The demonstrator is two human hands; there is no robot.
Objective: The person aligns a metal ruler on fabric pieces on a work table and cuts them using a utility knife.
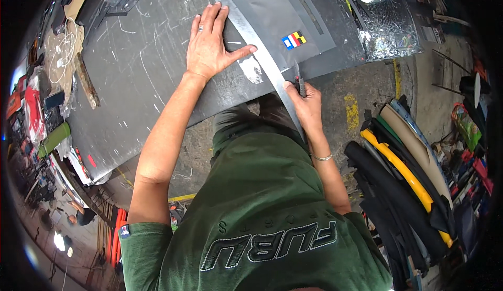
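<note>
Left hand (209, 42) pins ruler (262, 55), apparently.

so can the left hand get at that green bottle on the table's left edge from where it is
Probably yes: the left hand lies flat by the metal ruler, and scratched table lies bare toward the green bottle.

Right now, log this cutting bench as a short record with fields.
left hand: pressed flat on the metal straightedge, fingers spread
right hand: closed on a utility knife at the straightedge's edge
material: grey sheet with a small coloured patch
surface: dark, scratched table
floor at right: rolled sheets, black, yellow and tan
</note>
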